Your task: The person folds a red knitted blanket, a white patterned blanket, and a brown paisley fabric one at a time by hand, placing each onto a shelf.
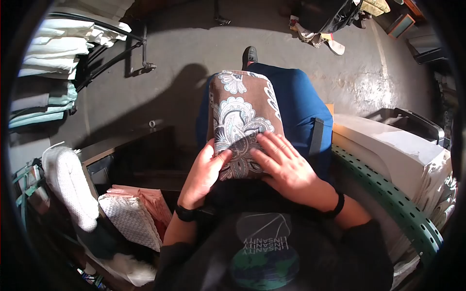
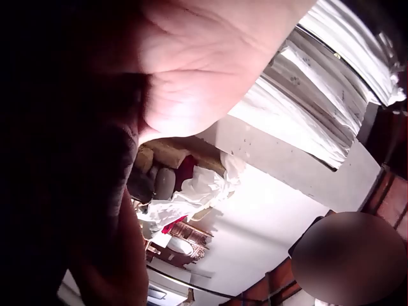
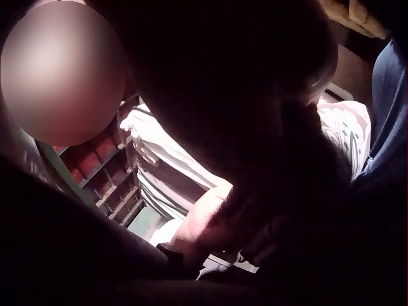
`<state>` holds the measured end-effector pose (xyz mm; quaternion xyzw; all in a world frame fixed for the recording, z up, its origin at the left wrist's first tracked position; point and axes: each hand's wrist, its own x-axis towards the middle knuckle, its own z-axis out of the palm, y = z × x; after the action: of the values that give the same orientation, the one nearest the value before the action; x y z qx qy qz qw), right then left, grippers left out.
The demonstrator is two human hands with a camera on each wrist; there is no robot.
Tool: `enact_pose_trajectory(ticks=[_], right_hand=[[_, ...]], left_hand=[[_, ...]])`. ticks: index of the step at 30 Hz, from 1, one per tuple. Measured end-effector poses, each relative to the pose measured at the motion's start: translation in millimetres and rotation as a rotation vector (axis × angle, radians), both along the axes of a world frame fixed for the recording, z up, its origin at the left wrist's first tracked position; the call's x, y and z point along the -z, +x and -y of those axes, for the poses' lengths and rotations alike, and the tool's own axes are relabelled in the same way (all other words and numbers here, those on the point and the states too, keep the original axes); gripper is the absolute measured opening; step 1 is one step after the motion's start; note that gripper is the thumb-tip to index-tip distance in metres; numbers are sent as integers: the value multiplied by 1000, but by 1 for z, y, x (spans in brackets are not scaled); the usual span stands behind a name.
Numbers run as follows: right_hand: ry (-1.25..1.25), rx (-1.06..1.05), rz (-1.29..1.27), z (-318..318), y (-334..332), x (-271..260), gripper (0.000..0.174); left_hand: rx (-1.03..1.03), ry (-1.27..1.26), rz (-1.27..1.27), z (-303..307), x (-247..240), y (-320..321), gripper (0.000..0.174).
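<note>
A folded brown cloth (image 1: 242, 109) with a white, blue and black paisley flower print lies as a thick, smooth, long bundle on the person's lap. At its near left corner the left hand (image 1: 201, 169) grips it, thumb laid on top and the other fingers down along the side, partly hidden. The right hand (image 1: 287, 165) rests on the near right part of the cloth with fingers spread and nearly straight. Only the lit palm of the left hand (image 2: 197, 70) shows in the left wrist view. Mostly dark, the right wrist view includes a patch of the printed cloth (image 3: 347, 124).
Stacked white and pale green cloths (image 1: 53, 53) hang on a black rack at left. A white knitted piece (image 1: 73, 186) and folded pink cloth (image 1: 143, 196) stand lower left. A perforated green metal bar (image 1: 383, 189) runs along the right beside a white stack (image 1: 383, 140).
</note>
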<state>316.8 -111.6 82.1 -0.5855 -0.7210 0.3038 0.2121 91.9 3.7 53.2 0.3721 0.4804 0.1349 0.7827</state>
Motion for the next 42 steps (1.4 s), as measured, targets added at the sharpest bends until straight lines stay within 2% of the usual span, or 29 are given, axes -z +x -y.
enact_pose_trajectory(ticks=[1,4,7,11,19,27,34,37,39,41,42], right_hand=[[5,36,42,0,4,-1,87],[-90,192,39,6,8,5,103],[-132,176,-56,10,4,9,104],[-108,119,7,4,7,15,106],[-113,28,-56,4,9,20,103],[-126,105,-134,7,10,29,99],[-21,6,1,14,11,32,101],[-35,-21,51,8,12,23,101],[-62,-14,64,8,9,22,100],[-57,-19,78,7,6,20,98],[-57,-20,67,7,6,19,98]], left_hand=[[-27,-10,3,1,0,-2,39],[-119,-27,15,1,-9,-6,38],[-199,-76,81,3,-4,-7,38],[-193,-66,92,5,-1,-6,38],[-225,-111,113,9,4,-8,39],[-239,-116,131,10,7,-10,41],[-224,-116,140,14,11,-15,38],[-120,34,38,12,8,-16,44],[102,157,-109,7,-7,-18,66],[177,333,-144,11,-4,-24,69],[178,337,-190,13,-4,-24,68]])
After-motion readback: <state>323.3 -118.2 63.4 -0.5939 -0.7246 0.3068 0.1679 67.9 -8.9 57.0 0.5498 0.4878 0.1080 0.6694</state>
